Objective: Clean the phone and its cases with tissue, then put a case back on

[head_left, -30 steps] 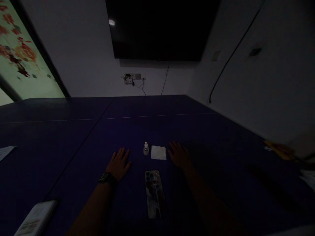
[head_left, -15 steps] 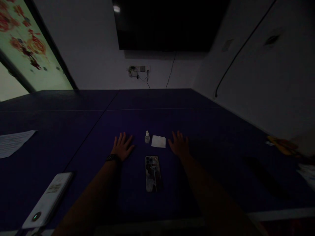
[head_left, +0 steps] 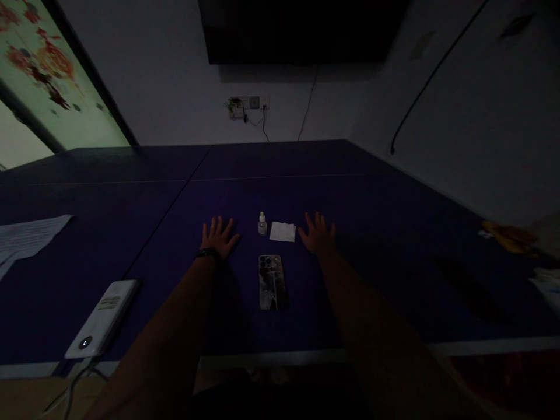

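Note:
My left hand point(head_left: 217, 238) lies flat on the dark blue tabletop point(head_left: 245, 198) with its fingers spread, a black band point(head_left: 207, 252) round the wrist. My right hand point(head_left: 318, 234) rests the same way on the other side, its fingers apart and nothing held. Between them stands a small clear dropper bottle point(head_left: 262, 224) with a white cap. Beside the bottle, close to my right thumb, is a folded white tissue point(head_left: 283, 231). A smartphone point(head_left: 272, 282) lies nearer to me, camera side up, its back patterned. Neither hand touches these things.
At the left front edge lies a white power bank point(head_left: 102, 318) with a cable hanging off. Printed paper point(head_left: 32, 236) is at far left. A yellow cloth-like item point(head_left: 510, 236) and a dark flat object point(head_left: 470, 290) lie right. A wall screen point(head_left: 301, 32) hangs beyond.
The view has tipped downward, so everything sits higher in the picture and the table's front edge shows more. Both hands and the objects keep their places on the table.

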A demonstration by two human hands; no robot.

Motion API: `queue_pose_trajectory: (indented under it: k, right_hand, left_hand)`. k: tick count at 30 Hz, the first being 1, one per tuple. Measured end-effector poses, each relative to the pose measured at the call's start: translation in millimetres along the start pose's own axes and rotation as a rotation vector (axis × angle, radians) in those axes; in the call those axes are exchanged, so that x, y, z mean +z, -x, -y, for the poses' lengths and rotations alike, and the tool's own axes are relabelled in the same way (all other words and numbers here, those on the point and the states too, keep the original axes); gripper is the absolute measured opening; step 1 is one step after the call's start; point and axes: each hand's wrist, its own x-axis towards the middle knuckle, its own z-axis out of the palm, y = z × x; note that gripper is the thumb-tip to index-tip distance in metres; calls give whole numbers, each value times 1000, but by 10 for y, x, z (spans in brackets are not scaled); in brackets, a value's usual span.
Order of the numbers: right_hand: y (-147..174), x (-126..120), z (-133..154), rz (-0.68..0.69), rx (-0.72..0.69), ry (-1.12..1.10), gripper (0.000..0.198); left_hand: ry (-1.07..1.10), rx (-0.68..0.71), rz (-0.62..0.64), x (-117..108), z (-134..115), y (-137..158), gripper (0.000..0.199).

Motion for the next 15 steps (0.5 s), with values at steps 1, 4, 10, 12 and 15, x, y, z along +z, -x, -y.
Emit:
queue_pose_trajectory:
  k: [1,4,10,12,15]
  right_hand:
    - [-1,-4,-1,5,2,-1,72]
    - [-17,-10,-5,29,10,1,73]
    - [-64,-16,-8,88,33,-4,76]
    - [-74,-22,-7,109,41,-9,77]
    - [-86,-32,-5,141,47,-20,76]
  left_hand:
    - [1,-1,2,-1,2,-3,73]
    - [5,-7,7,-11,1,-7,74]
    - [25,-16,13,-30,-6,-14,75]
    - [36,-20,15,-27,-2,-18,76]
    - [62,-26,22,-18,7,-31,76]
